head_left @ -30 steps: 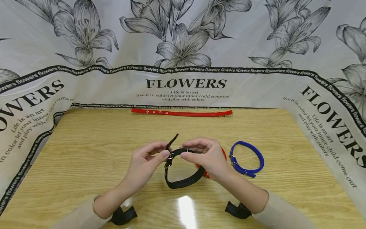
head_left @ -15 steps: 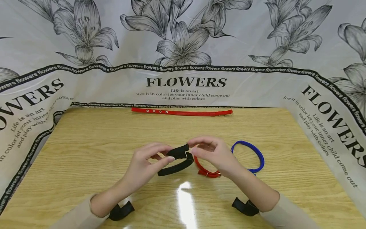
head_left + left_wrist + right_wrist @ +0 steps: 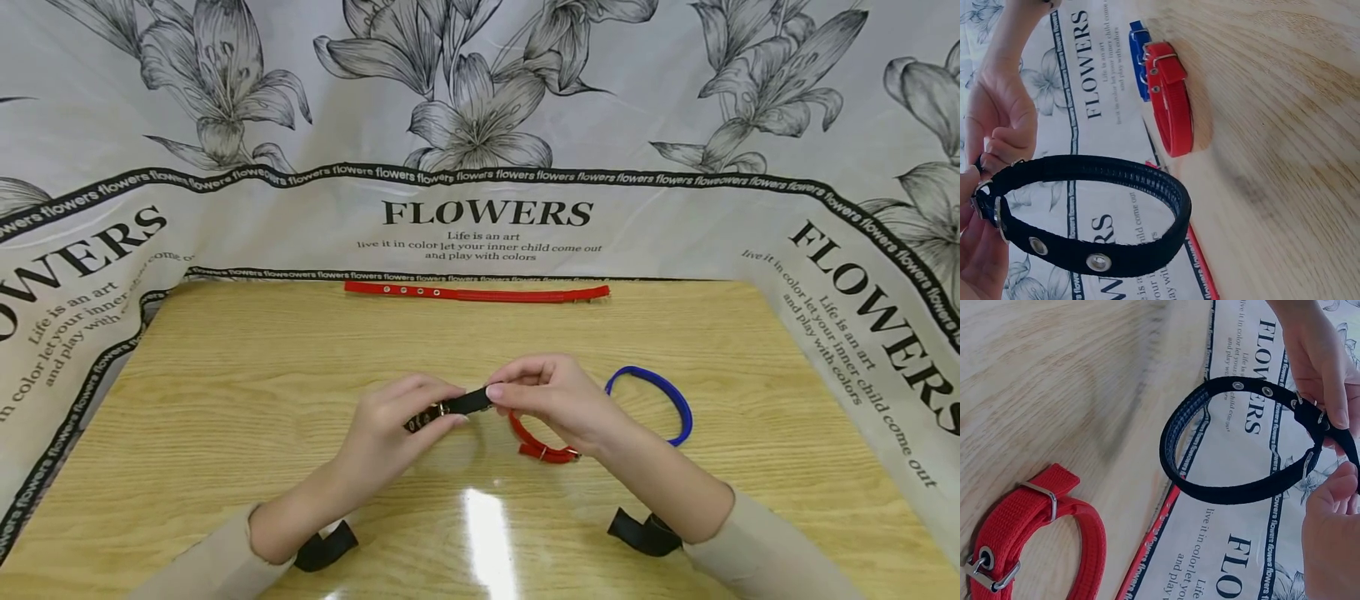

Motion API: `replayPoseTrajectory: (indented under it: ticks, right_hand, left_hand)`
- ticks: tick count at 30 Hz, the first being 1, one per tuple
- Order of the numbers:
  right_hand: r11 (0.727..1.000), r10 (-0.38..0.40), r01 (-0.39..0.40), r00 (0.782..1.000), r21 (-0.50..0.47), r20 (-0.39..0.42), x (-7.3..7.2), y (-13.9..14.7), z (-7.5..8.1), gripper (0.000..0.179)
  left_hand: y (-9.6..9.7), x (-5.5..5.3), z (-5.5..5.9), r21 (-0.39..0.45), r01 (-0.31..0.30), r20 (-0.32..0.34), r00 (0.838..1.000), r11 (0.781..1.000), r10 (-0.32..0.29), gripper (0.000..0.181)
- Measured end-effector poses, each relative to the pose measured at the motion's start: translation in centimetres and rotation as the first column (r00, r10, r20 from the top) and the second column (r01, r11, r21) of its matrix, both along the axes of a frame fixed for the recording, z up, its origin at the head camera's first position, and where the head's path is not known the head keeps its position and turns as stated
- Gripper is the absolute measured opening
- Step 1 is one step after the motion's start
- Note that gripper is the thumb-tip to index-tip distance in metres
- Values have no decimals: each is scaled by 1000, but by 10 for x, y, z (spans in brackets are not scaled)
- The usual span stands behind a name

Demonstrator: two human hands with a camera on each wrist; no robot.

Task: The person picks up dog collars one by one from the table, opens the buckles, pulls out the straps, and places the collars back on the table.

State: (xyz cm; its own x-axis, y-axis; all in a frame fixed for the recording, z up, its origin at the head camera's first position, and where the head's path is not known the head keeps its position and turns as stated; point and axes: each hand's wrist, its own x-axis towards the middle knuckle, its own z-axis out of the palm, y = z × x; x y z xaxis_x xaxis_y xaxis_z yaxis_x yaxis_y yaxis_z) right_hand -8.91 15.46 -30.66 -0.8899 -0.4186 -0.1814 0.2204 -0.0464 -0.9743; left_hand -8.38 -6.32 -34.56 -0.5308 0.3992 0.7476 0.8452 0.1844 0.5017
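A black collar hangs in the air between both hands, its strap bent into a loop through a metal buckle. My left hand pinches it at the buckle, between thumb and fingers. With thumb and fingertips my right hand pinches the strap near its end. In the left wrist view, metal eyelets show along the collar's band, and a buckle and ring sit by the left fingers. The right wrist view shows the same loop whole, with the strap end passing out of the buckle toward the right hand.
A looped red collar lies on the wooden table below my right hand. Behind it is a looped blue collar, partly hidden by the hand and forearm. A straight red collar lies along the back edge, before a flower-printed cloth.
The black collar has been turned, and its loop now points down and away from the head camera. My right hand has shifted its pinch along the strap; the left stays close to the buckle.
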Motion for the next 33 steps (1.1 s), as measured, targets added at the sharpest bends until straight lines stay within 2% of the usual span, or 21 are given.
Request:
replayPoseTrajectory:
  ticks: [4,7,11,19,23,33]
  right_hand:
    - [997,26,-24,999,-74,27,-3,2,0,19]
    - [993,40,-35,998,-113,39,-4,3,-1,23]
    - [988,48,-39,997,-151,55,-5,4,-1,24]
    - [978,42,-24,996,-210,79,-4,9,2,20]
    - [975,32,-11,995,-220,90,-4,12,2,18]
    - [966,48,-29,996,-255,69,-4,19,0,16]
  left_hand:
    - [-1,-1,0,-7,-3,30,1000,1000,4,33]
    - [-2,-1,-1,-14,1,77,997,1000,0,39]
    - [-3,0,-2,-1,-3,140,990,1000,3,36]
    - [-2,2,-5,22,-34,163,986,999,30,33]
    - [-3,3,-3,31,-36,183,983,999,30,33]
    - [-4,3,-2,40,-19,186,982,999,12,32]
